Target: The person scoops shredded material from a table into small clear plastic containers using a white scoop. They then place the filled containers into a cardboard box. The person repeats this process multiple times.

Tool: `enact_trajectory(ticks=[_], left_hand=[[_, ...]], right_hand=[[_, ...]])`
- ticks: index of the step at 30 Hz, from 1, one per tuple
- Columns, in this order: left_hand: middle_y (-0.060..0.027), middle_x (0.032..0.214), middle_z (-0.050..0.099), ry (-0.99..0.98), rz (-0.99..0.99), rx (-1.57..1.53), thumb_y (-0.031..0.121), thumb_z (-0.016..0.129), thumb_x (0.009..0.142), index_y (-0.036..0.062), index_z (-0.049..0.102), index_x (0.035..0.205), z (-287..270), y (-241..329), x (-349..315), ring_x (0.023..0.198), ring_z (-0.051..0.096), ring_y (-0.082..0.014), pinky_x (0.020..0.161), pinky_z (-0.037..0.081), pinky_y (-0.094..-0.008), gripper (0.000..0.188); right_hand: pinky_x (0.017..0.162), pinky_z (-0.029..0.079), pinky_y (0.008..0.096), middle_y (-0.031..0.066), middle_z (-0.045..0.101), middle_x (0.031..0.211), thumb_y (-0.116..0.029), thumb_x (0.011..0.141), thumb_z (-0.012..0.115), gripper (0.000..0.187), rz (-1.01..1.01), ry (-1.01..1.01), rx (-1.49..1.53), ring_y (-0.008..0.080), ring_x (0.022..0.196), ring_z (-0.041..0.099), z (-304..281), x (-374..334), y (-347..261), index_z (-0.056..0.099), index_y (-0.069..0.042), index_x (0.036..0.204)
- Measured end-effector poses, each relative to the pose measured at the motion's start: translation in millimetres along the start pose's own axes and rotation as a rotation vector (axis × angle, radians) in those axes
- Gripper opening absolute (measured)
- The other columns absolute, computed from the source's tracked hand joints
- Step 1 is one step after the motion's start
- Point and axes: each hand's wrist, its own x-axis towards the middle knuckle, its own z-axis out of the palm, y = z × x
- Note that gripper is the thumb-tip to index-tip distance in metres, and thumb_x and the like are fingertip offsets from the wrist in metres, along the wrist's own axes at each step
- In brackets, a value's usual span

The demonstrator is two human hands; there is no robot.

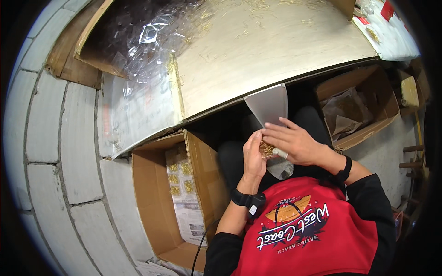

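In front of my lap, my left hand (254, 158) is closed around a bunch of small gold-coloured wire pieces (266, 149). They look like pins or clips, but their exact kind is too small to tell. Over the bunch lies my right hand (297, 143), its fingers stretched out and slightly spread. A white cover wraps one of its fingertips. Just below the hands is some clear plastic (280, 169), partly hidden, so I cannot tell whether it encloses the bunch. Beyond my fingers, a grey-white sloping chute (269, 106) comes down from the table edge.
Loose gold pieces (248, 33) are scattered over the pale tabletop (221, 78). Empty clear plastic cases (149, 37) pile up at its far left. At lower left, a cardboard box (154, 193) holds packs of gold pieces (174, 179). Another carton (384, 99) with plastic stands right.
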Motion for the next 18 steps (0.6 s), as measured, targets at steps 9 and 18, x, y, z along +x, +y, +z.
enact_trajectory(ticks=[9,18], left_hand=[[-0.0111,0.106,0.061,0.053,0.112,-0.043,0.030,0.039,0.101,-0.0017,0.054,0.112,-5,-17,4,0.097,0.061,-0.0183,0.083,0.052,-0.0321,0.037],[-0.0086,0.096,0.064,0.044,0.074,-0.015,0.028,0.045,0.099,0.0033,0.054,0.111,-2,-3,-3,0.078,0.067,-0.0178,0.055,0.060,-0.0308,0.029]], right_hand=[[0.110,0.026,0.0481,0.0125,0.049,0.134,-0.013,0.076,0.065,0.060,-0.010,-0.054,-0.079,0.0265,0.131,0.041,11,-9,-4,0.046,-0.003,0.132],[0.109,0.027,0.0497,0.0128,0.051,0.132,-0.010,0.077,0.065,0.052,0.001,0.037,0.015,0.0274,0.125,0.047,6,-13,0,0.050,-0.003,0.126]])
